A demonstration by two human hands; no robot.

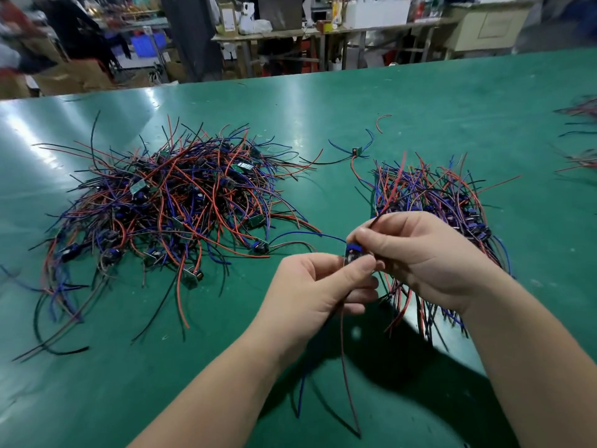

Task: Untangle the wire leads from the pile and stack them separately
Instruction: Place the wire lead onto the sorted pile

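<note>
Green worktop (420,101) is carrying the whole job, with cluttered benches (290,37) blurring behind it. Tangled pile (168,202) of red, blue and black leads is lying to the left. Sorted stack (433,202) is lying to the right, partly hidden behind my right grip (420,253). One stray lead (356,152) is sitting alone farther back, between the two heaps. I am holding a single wire lead (353,253) above the worktop, just in front of the stack. My left grip (310,286) is pinching its small board between thumb and fingers, and my right grip is pinching the top of the same board, where the wires leave it. Red and blue tails are hanging down toward me past my left wrist. One blue wire is running off left toward the pile's edge; I cannot tell whether it is lying free there. Judgement: I am singling out and straightening one lead before stacking it, and the task is looking far from done, the pile being the larger heap. Next move is calling for checking that the blue tail is not snagging, gathering the wires one way, then laying the lead on the stack in line with the others and letting go with both grips.
</note>
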